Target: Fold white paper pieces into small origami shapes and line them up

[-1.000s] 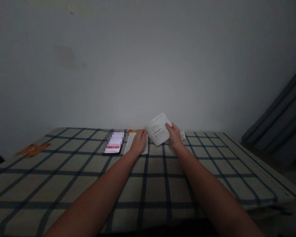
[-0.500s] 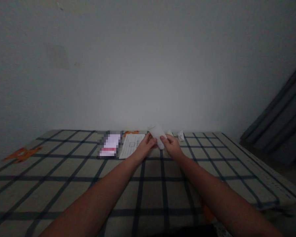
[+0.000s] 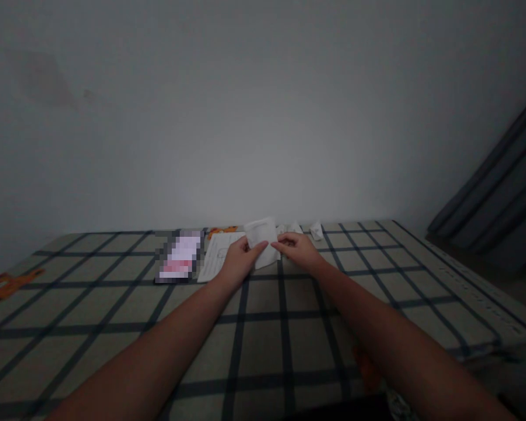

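One broad, pale grey wall is seen across the upper part of the view, dimly lit. Below it, a wide flat surface is covered by a cream cloth with dark blue checks. At far right, a dark grey draped curtain is partly shown. Two bare forearms are stretched forward over the cloth. Between the left hand and the right hand, a small white piece of paper is held tilted up above the cloth, near its far edge. Its left side is gripped under the left thumb, and its right edge is pinched by the right thumb and fingers. Just left of the left hand, a white printed sheet is laid flat, with a dark phone with a blurred, lit screen beside it. Beyond the right hand, small folded white paper pieces are seen.
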Motion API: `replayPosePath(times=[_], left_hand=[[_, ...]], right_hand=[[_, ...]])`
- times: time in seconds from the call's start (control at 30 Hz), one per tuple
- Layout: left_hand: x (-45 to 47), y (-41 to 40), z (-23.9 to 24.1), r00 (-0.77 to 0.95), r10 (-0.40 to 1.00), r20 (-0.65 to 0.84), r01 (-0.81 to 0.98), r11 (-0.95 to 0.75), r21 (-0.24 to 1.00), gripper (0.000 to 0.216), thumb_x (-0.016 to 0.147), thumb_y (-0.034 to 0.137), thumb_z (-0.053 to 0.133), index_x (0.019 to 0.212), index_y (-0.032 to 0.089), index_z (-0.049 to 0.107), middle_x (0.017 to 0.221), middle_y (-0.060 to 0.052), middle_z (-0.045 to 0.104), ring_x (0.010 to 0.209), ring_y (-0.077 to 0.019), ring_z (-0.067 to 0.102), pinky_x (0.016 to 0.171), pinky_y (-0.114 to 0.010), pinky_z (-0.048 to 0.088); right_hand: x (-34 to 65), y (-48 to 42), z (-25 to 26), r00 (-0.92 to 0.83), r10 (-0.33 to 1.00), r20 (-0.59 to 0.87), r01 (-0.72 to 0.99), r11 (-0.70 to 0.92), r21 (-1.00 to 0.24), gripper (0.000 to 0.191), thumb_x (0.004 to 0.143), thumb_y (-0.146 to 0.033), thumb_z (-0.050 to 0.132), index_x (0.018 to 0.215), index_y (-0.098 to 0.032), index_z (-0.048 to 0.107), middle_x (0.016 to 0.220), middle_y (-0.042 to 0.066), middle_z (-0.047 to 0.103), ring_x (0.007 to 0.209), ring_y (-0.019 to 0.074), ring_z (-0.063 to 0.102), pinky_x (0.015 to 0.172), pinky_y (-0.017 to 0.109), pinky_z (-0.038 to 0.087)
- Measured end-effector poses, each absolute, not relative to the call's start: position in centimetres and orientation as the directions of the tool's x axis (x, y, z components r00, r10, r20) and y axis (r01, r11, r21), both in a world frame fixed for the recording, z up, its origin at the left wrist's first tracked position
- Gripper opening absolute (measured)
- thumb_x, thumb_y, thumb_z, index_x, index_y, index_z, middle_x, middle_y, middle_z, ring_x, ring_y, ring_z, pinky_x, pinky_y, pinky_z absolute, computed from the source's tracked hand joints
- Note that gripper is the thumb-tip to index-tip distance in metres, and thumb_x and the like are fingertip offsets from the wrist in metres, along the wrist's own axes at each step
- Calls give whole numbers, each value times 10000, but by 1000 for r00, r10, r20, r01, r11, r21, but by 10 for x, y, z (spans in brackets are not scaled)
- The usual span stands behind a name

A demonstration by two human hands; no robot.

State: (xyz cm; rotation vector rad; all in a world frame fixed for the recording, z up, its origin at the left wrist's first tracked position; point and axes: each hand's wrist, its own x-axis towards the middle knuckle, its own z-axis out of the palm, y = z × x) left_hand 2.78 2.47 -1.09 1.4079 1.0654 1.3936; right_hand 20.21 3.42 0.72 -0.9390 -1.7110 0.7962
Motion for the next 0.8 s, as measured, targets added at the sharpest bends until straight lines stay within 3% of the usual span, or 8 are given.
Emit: replayPosePath(times=[0.17, 0.27, 0.43, 0.63, 0.8], left_hand=[[24, 25, -9, 28, 968, 251, -6, -250, 968, 422, 658, 421, 716, 955, 126, 660, 895, -108, 711, 761, -234, 658, 689, -359, 523], [23, 25, -9, 40, 970, 239, -29, -238, 971, 425, 661, 412, 715, 966, 122, 655, 902, -115, 711, 769, -236, 661, 701, -368, 528], [22, 27, -10, 25, 972, 235, 32, -236, 971, 428, 646, 404, 732, 956, 120, 653, 927, -120, 708, 791, -239, 664, 708, -363, 532], [22, 25, -7, 65, 977, 203, 25, -205, 978, 417, 668, 398, 716, 990, 145, 639, 971, -102, 705, 797, -224, 666, 711, -352, 534], [21, 23, -7, 119, 966, 228, 126, -243, 962, 430, 676, 433, 700, 1002, 157, 654, 985, -106, 701, 829, -242, 658, 720, -355, 519]], right_hand=[[202, 41, 0, -124, 885, 449, 113, 462, -879, 249, 649, -324, 712, 834, -171, 646, 645, -29, 599, 539, 85, 488, 516, 198, 376], [201, 42, -1, -163, 888, 430, 78, 446, -892, 337, 656, -319, 708, 952, -179, 631, 687, -26, 613, 541, 86, 501, 516, 202, 391], [203, 38, 4, -280, 901, 332, 181, 390, -903, 187, 734, -338, 631, 714, -151, 629, 617, -15, 589, 529, 95, 512, 510, 210, 386], [207, 32, 11, -344, 899, 272, 316, 383, -868, 191, 783, -319, 579, 741, -138, 627, 598, -12, 579, 539, 97, 520, 527, 215, 380], [207, 31, 15, -306, 908, 285, 303, 377, -876, 248, 807, -369, 532, 745, -144, 614, 571, -18, 549, 533, 98, 505, 533, 221, 379]])
